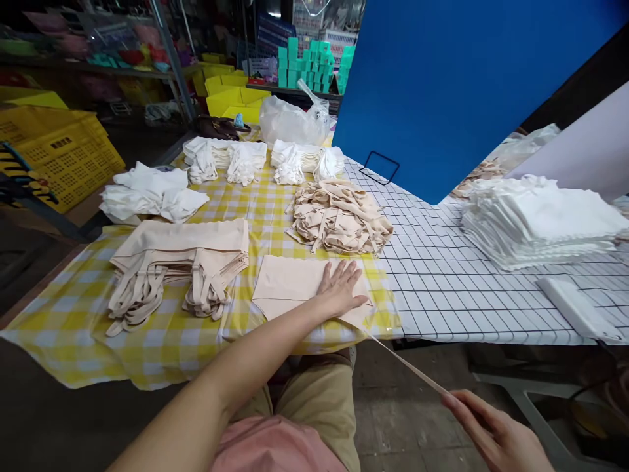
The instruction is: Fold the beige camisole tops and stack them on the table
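**Soft beige piece pinned flat, its strap drawn taut off the counter edge**

The left hand (pixel 339 288) lies palm down, fingers spread, on a flat beige fabric piece (pixel 289 285) that rests on the yellow checked cloth (pixel 162 341) near the front edge of the counter (pixel 491 308). Its grip is released: it presses and closes on nothing. The right hand (pixel 496 432), low and off the counter's edge, pinches the end of a thin beige strap (pixel 407 367) between thumb and fingertips. The strap runs in a straight, tight line from the near right corner of the fabric piece down to that hand.

The piece looks thin, light and limp. It lies without any stiffness of its own, so it would probably slide or bunch if pulled without a palm on it. The plastic-looking cloth under it likely gives little friction. The strap seems narrow and probably stretchy; the best hold is at its end, in a pinch, as now, while the body is better held by flat pressure or by a folded edge than by a corner.

To the left sits a stack of folded beige pieces (pixel 181 262) with straps hanging over the front. Just behind the left hand is a loose heap of beige pieces (pixel 339 216). White folded bundles (pixel 230 160) line the far side, with a clear plastic bag (pixel 292 121) behind them. On the black-gridded white part of the counter stands a pile of white fabric (pixel 540 223), well apart to the right.
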`<state>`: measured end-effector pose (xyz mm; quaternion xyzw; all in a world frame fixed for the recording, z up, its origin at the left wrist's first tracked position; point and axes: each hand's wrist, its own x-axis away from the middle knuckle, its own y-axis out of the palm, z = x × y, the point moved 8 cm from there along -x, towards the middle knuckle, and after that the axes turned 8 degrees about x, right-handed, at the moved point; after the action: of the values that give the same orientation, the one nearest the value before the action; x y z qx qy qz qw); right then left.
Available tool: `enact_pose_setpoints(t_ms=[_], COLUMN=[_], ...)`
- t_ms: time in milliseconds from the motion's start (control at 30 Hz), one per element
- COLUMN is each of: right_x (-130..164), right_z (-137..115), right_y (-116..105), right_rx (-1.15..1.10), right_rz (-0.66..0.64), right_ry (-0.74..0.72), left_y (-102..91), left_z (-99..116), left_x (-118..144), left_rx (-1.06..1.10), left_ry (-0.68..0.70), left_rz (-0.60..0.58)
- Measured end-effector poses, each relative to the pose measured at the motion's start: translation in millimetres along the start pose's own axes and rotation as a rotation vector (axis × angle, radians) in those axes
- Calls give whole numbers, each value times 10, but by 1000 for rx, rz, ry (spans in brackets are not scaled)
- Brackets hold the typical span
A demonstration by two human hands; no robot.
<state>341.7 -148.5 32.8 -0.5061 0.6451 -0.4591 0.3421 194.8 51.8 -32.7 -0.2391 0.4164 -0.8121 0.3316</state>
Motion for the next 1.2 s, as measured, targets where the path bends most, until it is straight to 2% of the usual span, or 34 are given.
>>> enact_pose_setpoints(t_ms=[100,167,300,433,500,600,633,700,800,900,1033,1133,1200], right_x=[0,8,48,125,158,130,97,-2,-170,-301,-382,-385,-383], right_z=[53,36,-113,-325,-473,-727,-799,-899,-962,-961,-936,-956,-971], right_y=[-161,-270,-495,-767,-876,-921,-913,-867,-778,-610,-262,-16,71], right_rx=[26,47,136,219,208,145,125,92,36,-7,-3,-34,-74], right_rz=[69,161,295,391,433,404,376,301,224,168,122,120,162], right_ry=[-18,-48,-112,-99,-139,-279,-323,-375,-421,-466,-484,-497,-504], left_y=[-26,-40,-98,-146,-201,-341,-384,-388,-407,-318,-163,-110,-97], left_z=[-6,-14,-107,-128,33,547,730,1054,1221,1127,916,820,795], left_x=[5,16,22,55,165,508,646,902,1065,1042,975,965,969], left_rx=[-2,15,32,75,195,512,643,832,938,1028,1167,1209,1219], left_ry=[-8,41,151,159,184,364,419,479,411,270,119,55,37], left_rz=[-46,-87,-107,-108,-92,-83,-106,-239,-217,-164,-119,-99,-101])
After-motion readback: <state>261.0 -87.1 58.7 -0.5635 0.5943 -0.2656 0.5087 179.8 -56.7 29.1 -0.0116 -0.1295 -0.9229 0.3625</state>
